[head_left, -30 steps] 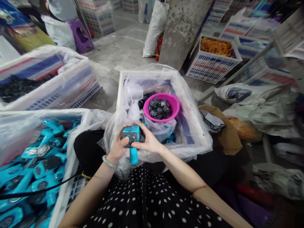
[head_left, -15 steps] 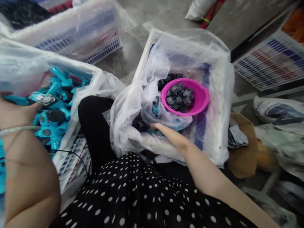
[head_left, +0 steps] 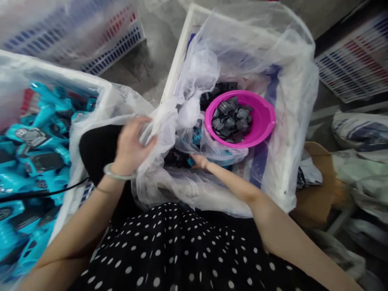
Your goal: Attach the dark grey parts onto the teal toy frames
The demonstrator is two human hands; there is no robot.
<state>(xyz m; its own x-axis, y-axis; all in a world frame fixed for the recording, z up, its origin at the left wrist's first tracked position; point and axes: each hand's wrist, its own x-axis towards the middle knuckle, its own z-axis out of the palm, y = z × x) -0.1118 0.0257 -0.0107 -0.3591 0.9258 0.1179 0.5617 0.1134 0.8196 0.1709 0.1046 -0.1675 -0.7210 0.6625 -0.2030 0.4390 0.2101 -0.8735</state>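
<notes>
My left hand [head_left: 133, 143] is open, thumb and fingers apart, at the crumpled clear plastic liner [head_left: 162, 131] over the near left side of a white crate [head_left: 177, 64]. Inside that crate, low by its near wall, my right hand [head_left: 199, 161] has its fingers curled on a small turquoise plastic part [head_left: 190, 161]; the fingertips are partly hidden and blurred. Just beyond it, a pink basin [head_left: 262, 123] of small dark grey plastic pieces [head_left: 232, 119] sits tilted on bagged parts. Black parts [head_left: 177, 158] lie left of my right hand.
At my left stands another lined crate [head_left: 103, 87], heaped with turquoise and black toy-like parts [head_left: 42, 159]. A black cord [head_left: 60, 190] crosses it. More slatted crates [head_left: 121, 40] stand behind and at far right. A cardboard box [head_left: 319, 190] and sacks [head_left: 357, 133] lie at right.
My left hand has moved right, from the turquoise parts in the left crate to the liner of the middle crate. My right hand stays low in the middle crate. The view has shifted.
</notes>
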